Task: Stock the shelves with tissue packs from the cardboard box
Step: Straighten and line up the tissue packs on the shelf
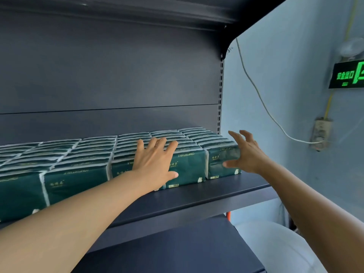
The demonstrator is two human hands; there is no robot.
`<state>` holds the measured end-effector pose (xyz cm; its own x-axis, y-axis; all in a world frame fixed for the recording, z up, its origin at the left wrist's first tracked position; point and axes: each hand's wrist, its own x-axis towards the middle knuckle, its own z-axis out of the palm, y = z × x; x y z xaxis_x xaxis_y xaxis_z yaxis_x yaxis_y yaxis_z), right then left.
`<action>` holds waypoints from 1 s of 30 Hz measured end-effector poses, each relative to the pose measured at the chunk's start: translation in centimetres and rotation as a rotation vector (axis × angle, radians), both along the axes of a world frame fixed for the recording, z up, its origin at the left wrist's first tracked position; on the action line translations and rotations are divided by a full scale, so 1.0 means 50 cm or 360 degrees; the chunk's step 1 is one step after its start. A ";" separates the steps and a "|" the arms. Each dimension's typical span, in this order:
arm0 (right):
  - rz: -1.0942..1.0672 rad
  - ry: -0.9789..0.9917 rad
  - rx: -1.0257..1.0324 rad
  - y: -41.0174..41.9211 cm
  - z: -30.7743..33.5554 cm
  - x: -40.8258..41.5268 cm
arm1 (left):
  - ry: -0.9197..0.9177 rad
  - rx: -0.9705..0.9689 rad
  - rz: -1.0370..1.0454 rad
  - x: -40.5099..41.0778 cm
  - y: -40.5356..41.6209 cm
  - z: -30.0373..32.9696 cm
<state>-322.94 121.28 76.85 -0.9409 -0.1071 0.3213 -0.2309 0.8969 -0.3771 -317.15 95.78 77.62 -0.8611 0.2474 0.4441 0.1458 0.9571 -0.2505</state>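
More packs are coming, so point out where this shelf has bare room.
Free: the front strip of the shelf ahead of the tissue packs, and the tall space above them up to the upper shelf. Crowded: the packs fill the shelf to the right post, where the left hand and right hand touch them.

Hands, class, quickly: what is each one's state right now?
Left hand: open, fingers spread flat on the tissue packs.
Right hand: open, fingers spread at the end pack; holds nothing.
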 end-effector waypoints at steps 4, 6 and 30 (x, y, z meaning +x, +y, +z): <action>0.0131 -0.0078 0.0100 -0.002 0.010 -0.029 | -0.0014 -0.0007 0.0056 -0.016 0.002 -0.015; 0.0170 -0.0097 0.0130 -0.005 0.009 -0.041 | -0.0044 0.0028 0.0065 -0.021 -0.004 -0.022; 0.0131 0.0018 0.0290 -0.053 0.033 -0.012 | -0.0160 0.0134 -0.0024 0.014 -0.065 0.018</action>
